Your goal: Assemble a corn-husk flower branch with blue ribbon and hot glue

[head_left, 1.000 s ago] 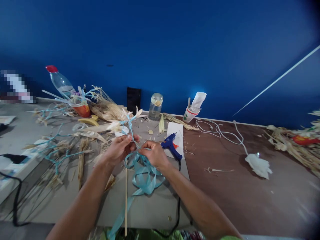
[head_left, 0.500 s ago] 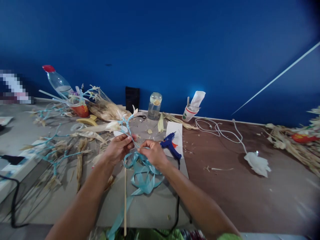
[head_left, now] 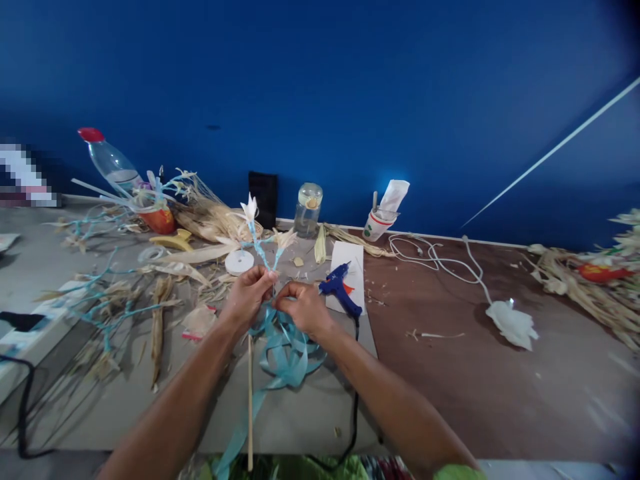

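Note:
My left hand pinches a husk flower stem wrapped in light blue, its pale blossoms pointing up and away from me. Close beside it, my right hand is closed on light blue ribbon just under the stem. Loose loops of that ribbon lie heaped below both hands and trail to the table's front edge. A thin wooden stick lies to the left of the heap. Right of my right hand, a blue glue gun rests on white paper.
Finished-looking blue stems and dry husks spread on the left, near a white power strip. At the back stand a tilted bottle, a glass jar and a paper cup. A white cable lies right.
The flower stem has turned more upright, so its blossoms stand higher and a round white spool shows behind. My left hand has shifted slightly right, closer to my right hand.

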`<state>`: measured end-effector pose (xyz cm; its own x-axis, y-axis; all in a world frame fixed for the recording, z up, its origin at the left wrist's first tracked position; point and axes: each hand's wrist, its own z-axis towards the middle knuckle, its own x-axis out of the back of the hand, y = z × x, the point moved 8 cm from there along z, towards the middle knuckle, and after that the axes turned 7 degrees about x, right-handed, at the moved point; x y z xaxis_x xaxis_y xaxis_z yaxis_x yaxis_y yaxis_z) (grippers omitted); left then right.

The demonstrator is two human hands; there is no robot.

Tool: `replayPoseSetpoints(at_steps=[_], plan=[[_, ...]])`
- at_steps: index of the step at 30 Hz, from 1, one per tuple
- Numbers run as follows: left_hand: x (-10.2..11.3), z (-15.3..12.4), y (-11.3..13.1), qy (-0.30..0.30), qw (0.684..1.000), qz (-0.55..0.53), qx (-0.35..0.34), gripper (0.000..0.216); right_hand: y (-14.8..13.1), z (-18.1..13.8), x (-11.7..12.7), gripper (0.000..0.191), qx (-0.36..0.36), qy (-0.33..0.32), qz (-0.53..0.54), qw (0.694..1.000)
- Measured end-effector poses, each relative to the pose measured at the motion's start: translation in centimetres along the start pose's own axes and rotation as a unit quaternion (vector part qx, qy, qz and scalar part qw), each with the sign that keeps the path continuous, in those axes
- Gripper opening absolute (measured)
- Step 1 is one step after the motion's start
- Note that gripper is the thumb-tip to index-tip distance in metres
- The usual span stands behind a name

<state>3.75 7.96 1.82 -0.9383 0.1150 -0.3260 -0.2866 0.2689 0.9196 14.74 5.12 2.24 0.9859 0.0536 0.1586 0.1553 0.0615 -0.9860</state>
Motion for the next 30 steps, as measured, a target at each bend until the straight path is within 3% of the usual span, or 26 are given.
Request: replayPoseSetpoints(at_steps=[4,7,13,22,30], plan=[[-1.3,-0.6,-0.6,-0.141,0.986,-0.070,0.060,0.028,0.0,0.0,-0.1,0.007,0.000,0.001,0.039,0.999],[-0.7,-0.8,-0.7,-0.163,0.979,-0.083,0.091,0.034,0.3,-0.1,-0.2,0.009,-0.030,0.002,0.083,0.996],[-0.1,-0.3,-0.9,-0.136,0.986,-0.066,0.076,0.018,0.1,-0.2,-0.4,0.012,-0.043,-0.010,0.137,0.990],[-0.4,0.0,-0.6,-0.084,0.996,-0.013,0.039,0.023,0.2,0.3,0.2,0.012,0.004,0.004,-0.028,1.000],[0.1,0.6,-1.3,-0.082,0.992,0.092,0.013,0.027,0.3,0.3,0.0,0.010,0.006,-0.009,-0.051,0.999]])
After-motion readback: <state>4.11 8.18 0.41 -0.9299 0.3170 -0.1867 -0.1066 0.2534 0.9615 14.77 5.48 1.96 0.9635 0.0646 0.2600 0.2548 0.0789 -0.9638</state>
